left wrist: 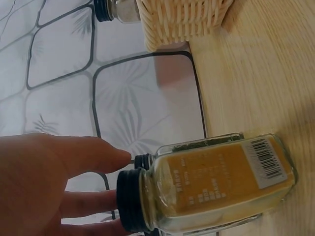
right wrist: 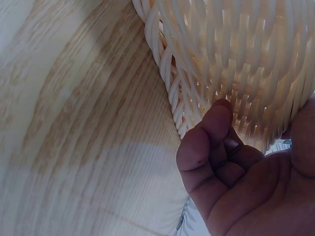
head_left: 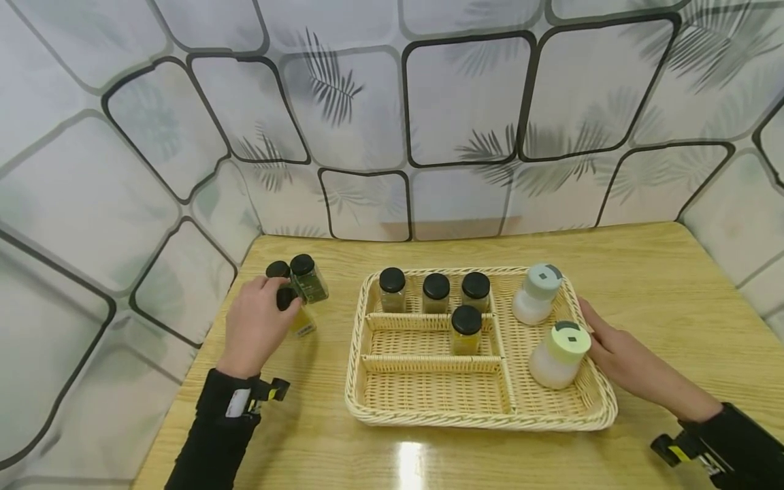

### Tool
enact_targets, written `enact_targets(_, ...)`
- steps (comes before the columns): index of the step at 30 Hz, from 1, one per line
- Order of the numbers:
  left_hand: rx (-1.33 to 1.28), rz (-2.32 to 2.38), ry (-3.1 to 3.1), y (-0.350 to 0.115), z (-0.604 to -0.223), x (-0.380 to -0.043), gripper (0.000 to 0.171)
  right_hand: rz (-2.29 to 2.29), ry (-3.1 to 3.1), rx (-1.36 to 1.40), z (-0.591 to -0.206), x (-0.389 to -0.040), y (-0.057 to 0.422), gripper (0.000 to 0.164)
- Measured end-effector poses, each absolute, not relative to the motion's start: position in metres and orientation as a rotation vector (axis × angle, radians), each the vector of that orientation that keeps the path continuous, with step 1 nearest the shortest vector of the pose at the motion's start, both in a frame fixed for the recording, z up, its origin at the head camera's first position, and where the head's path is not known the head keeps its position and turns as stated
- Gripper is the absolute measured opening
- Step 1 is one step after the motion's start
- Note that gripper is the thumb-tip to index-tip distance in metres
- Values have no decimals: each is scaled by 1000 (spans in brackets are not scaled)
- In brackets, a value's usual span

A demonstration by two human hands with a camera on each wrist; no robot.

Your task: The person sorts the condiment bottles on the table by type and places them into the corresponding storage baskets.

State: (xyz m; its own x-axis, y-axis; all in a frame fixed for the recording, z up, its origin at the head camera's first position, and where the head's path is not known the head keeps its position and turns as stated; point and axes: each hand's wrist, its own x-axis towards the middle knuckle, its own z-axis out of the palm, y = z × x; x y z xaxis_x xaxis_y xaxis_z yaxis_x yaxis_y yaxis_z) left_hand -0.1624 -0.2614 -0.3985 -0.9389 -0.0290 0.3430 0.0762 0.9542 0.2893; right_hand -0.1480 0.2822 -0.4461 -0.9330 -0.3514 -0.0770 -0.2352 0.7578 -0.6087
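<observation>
My left hand (head_left: 254, 325) pinches the black lid of a glass spice jar (head_left: 302, 322) filled with yellow powder, standing on the table's left side. Its barcode label (left wrist: 266, 162) faces the left wrist camera. Just behind stand a jar of green herbs (head_left: 311, 280) and another black-lidded jar (head_left: 278, 269), mostly hidden by the hand. At the other side, my right hand (head_left: 625, 350) grips the right side of a wicker basket (head_left: 480, 420); curled fingers (right wrist: 197, 152) lie against the outer weave.
Three black-lidded jars (head_left: 436, 294) line the basket's back left compartment, and a yellow jar (head_left: 466, 331) stands in the middle one. A blue-capped shaker (head_left: 536, 294) and a green-capped shaker (head_left: 560, 356) occupy the right compartment. Patterned cloth (head_left: 465, 102) borders the wooden table.
</observation>
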Motion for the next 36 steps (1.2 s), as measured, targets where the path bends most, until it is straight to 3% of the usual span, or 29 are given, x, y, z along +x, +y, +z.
enact_targets(36, -48, -548, -2812, -260, -401, -170, 40, -904, 2793, -476, -451, -150, 284, 65)
